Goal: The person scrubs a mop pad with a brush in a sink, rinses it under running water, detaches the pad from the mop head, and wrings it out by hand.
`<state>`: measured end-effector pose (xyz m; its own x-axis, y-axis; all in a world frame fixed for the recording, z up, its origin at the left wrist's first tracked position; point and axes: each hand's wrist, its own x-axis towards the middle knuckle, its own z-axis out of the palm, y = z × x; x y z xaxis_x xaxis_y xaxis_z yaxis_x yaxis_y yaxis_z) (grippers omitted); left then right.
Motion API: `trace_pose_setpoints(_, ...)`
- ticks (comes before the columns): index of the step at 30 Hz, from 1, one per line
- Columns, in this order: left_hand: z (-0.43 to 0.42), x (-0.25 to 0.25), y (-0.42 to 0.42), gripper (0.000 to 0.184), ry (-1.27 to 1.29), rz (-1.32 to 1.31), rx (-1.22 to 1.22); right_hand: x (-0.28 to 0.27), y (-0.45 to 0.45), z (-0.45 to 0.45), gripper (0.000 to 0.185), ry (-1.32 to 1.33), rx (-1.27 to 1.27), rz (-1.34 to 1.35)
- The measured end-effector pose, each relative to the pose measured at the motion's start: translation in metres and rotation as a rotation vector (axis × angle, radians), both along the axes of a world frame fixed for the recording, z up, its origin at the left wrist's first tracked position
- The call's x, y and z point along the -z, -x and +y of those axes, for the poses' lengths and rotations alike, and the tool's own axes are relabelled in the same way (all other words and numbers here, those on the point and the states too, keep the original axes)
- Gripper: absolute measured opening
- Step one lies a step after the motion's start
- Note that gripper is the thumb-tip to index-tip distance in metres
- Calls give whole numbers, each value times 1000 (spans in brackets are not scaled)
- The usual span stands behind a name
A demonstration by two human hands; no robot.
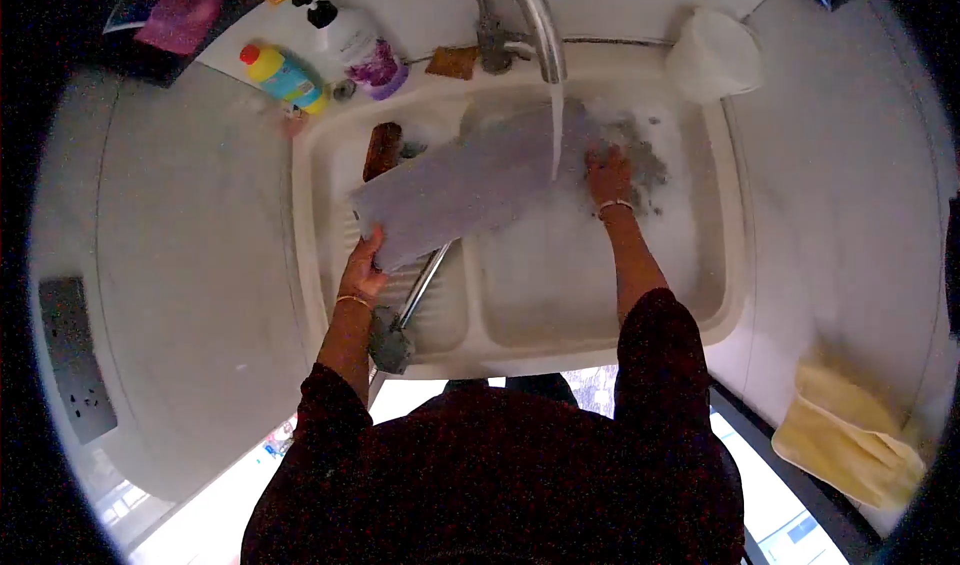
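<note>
A long, flat greyish panel (pixel 460 185) lies slantwise across the sink, its right end down in the right basin. My left hand (pixel 368 267) grips its lower left corner, thumb on top. My right hand (pixel 609 177) is at the sudsy water near the panel's right end; its fingers point away from me, and whether they hold anything is hidden. Water runs from the faucet (pixel 545 40) onto the panel. Under the panel, a metal tube (pixel 424 285) slants down to a grey-green head (pixel 390 342) beside my left wrist.
A brown brush (pixel 382 151) lies in the left basin. Behind the sink stand a yellow bottle (pixel 284 80), a white pump bottle (pixel 362 55), a brown sponge (pixel 453 63) and a white tub (pixel 715 57). A yellow cloth (pixel 845 435) hangs over the right counter edge.
</note>
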<state>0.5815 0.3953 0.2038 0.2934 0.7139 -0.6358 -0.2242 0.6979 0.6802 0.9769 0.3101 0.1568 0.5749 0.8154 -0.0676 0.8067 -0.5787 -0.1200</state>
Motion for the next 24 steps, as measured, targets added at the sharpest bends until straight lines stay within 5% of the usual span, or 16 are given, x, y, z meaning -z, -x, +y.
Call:
trace_pose_setpoints(2,6,-11,-2,62,-51,35,69,-13,4,8,37,-24,3,-36)
trace_pose_setpoints(5,16,-13,-2,64,-7,1,103,14,-7,54,42,-759,-176,-76)
trace_pose_setpoints(8,14,-39,-13,65,-20,154,113,-51,-8,99,47,-715,-57,528)
trace_pose_setpoints(11,15,-21,-6,66,-31,81,128,-69,-20,121,45,-605,5,651)
trace_pose_setpoints(19,28,10,5,60,28,63,86,-12,-50,156,39,-772,-510,465)
trace_pose_setpoints(23,20,11,11,57,-99,159,156,9,-58,100,41,-40,-215,-65)
trace_pose_setpoints(24,20,6,8,57,-92,165,163,59,-81,87,42,-234,-72,-39)
